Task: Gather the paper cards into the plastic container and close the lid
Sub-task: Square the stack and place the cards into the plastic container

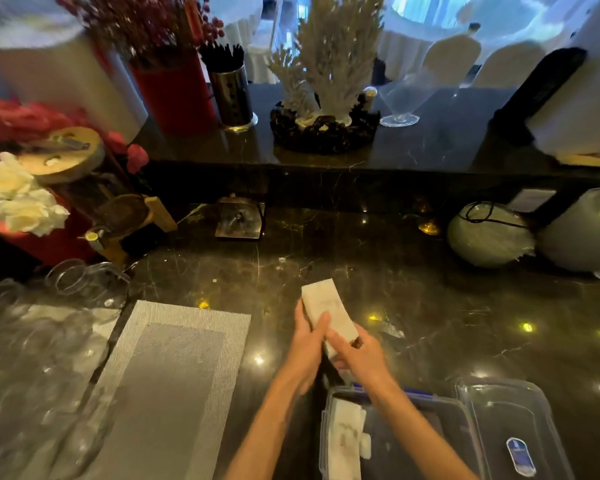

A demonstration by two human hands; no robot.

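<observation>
Both hands hold one thick stack of white paper cards (326, 308) above the dark marble counter. My left hand (309, 344) grips the stack's left side; my right hand (357, 355) grips its near end. Just below my right forearm sits the clear plastic container (444, 424) with blue clips, open, with another pile of white cards (345, 434) lying in its left part. Its clear lid (513, 431), with a blue oval label, lies flat to the right of the container.
A grey woven placemat (167, 375) lies left of my arms. Several glass cups (45, 344) crowd the far left. A square dark dish (239, 220), a round wrapped bundle (489, 233) and flower arrangements line the back ledge.
</observation>
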